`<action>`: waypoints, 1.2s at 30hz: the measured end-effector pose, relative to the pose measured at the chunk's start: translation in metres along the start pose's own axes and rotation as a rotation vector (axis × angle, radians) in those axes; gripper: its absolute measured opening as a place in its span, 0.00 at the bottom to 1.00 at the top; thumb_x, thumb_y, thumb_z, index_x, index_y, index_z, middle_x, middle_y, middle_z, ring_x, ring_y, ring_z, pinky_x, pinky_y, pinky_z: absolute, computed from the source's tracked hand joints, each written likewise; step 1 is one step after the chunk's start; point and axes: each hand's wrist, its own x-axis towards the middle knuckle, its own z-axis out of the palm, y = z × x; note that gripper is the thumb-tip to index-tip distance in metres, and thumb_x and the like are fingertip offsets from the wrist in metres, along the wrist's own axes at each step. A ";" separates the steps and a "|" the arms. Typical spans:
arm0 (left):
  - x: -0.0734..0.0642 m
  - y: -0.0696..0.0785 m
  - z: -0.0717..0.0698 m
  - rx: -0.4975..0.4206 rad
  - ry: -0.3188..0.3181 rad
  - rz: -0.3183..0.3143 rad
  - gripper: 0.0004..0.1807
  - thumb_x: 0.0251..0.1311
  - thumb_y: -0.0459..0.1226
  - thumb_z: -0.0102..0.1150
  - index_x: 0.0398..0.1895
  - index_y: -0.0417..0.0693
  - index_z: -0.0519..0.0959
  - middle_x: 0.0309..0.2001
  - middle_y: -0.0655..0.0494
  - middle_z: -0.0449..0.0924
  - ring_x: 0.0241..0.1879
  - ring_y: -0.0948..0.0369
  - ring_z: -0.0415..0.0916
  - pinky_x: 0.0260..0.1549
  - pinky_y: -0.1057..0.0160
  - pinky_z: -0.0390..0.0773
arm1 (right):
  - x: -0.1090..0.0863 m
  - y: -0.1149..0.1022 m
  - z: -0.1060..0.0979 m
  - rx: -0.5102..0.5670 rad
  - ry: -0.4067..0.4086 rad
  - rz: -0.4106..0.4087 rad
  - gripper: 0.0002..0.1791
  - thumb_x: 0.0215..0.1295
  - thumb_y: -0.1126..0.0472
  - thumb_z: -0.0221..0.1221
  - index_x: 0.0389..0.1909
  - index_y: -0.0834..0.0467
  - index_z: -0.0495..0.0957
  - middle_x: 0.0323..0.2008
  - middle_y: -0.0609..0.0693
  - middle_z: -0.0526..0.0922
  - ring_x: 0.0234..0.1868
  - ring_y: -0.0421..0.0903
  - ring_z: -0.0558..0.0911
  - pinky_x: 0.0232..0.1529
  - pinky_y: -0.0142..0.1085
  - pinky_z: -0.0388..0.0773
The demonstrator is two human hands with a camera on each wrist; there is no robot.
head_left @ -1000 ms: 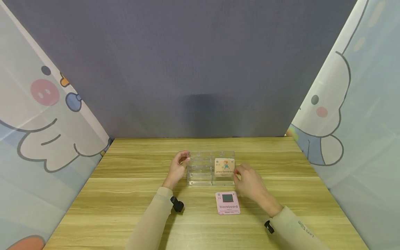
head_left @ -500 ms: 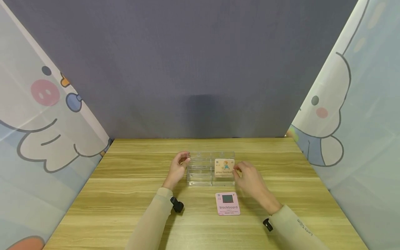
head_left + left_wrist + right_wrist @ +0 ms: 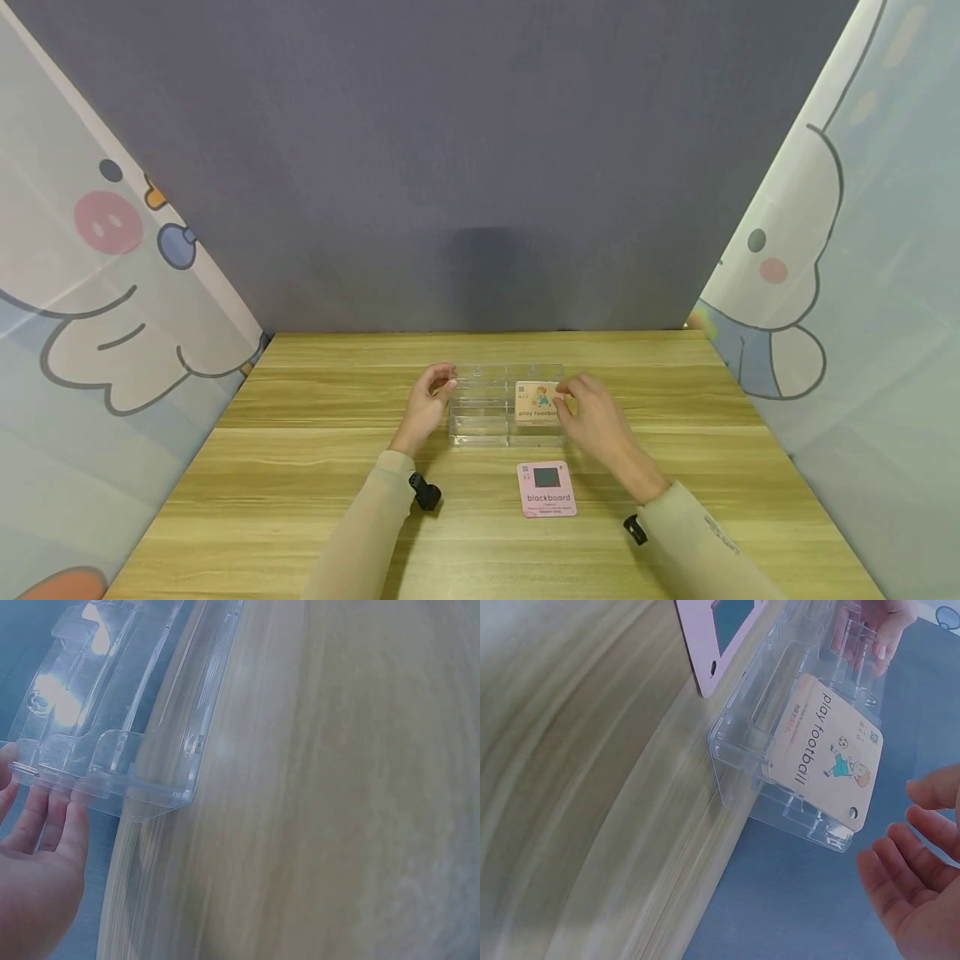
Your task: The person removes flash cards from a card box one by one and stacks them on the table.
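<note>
A clear plastic card rack (image 3: 480,417) with tiered slots in two columns stands on the table. My left hand (image 3: 426,406) holds its left side, fingers behind and thumb in front; the left wrist view shows these fingers (image 3: 71,832) at the rack's edge. A cream card (image 3: 534,404) printed "play football" leans in the right column. My right hand (image 3: 596,421) is beside it and overlaps its right edge in the head view. Seen from the right wrist, the relaxed fingers (image 3: 900,870) are apart from the card and hold nothing. A pink "blackboard" card (image 3: 547,505) lies flat in front of the rack.
The wood-grain table (image 3: 300,467) carries the rack and cards. A dark grey panel (image 3: 480,167) rises behind it, and printed cartoon curtains (image 3: 862,250) flank both sides. A small black device sits on each wrist.
My right hand has let go of the "play football" card and shifted slightly up and left beside it. The card sits marginally lower; my left hand and the pink card stay put.
</note>
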 end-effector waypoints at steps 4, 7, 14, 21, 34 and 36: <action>-0.001 0.000 0.001 0.010 0.008 0.007 0.19 0.75 0.31 0.53 0.65 0.33 0.70 0.61 0.35 0.72 0.61 0.47 0.70 0.62 0.48 0.70 | 0.004 0.002 0.002 -0.001 0.021 -0.017 0.11 0.60 0.66 0.69 0.42 0.64 0.84 0.40 0.55 0.84 0.43 0.53 0.82 0.42 0.46 0.83; -0.001 0.000 0.001 0.011 0.009 0.013 0.20 0.75 0.31 0.53 0.65 0.32 0.70 0.61 0.34 0.72 0.61 0.47 0.71 0.62 0.48 0.70 | 0.006 0.005 0.005 -0.009 0.049 -0.039 0.11 0.59 0.67 0.70 0.42 0.65 0.84 0.40 0.55 0.84 0.42 0.53 0.82 0.42 0.46 0.82; -0.001 0.000 0.001 0.012 0.010 0.015 0.18 0.75 0.31 0.53 0.64 0.35 0.71 0.61 0.32 0.71 0.61 0.47 0.71 0.62 0.48 0.71 | 0.009 0.008 0.009 -0.016 0.062 -0.032 0.11 0.59 0.66 0.70 0.42 0.64 0.84 0.40 0.54 0.83 0.42 0.53 0.82 0.41 0.46 0.83; -0.003 0.006 0.000 0.004 0.002 0.008 0.18 0.75 0.29 0.53 0.64 0.35 0.71 0.60 0.32 0.71 0.62 0.43 0.70 0.62 0.46 0.70 | 0.012 0.008 0.011 -0.018 0.031 -0.011 0.10 0.62 0.65 0.69 0.43 0.64 0.84 0.42 0.54 0.83 0.44 0.52 0.81 0.42 0.45 0.82; -0.001 0.000 0.001 0.016 0.009 0.011 0.20 0.74 0.29 0.53 0.65 0.31 0.69 0.61 0.33 0.72 0.61 0.46 0.71 0.62 0.47 0.71 | 0.014 0.011 0.018 0.000 0.006 -0.001 0.11 0.60 0.68 0.70 0.43 0.65 0.84 0.42 0.55 0.82 0.42 0.52 0.80 0.39 0.42 0.82; -0.001 0.000 0.000 0.014 0.008 0.014 0.20 0.74 0.29 0.53 0.65 0.31 0.69 0.60 0.33 0.72 0.61 0.47 0.71 0.62 0.47 0.71 | 0.015 0.013 0.020 0.000 0.008 -0.016 0.10 0.60 0.69 0.70 0.42 0.66 0.84 0.40 0.55 0.82 0.41 0.51 0.80 0.38 0.41 0.82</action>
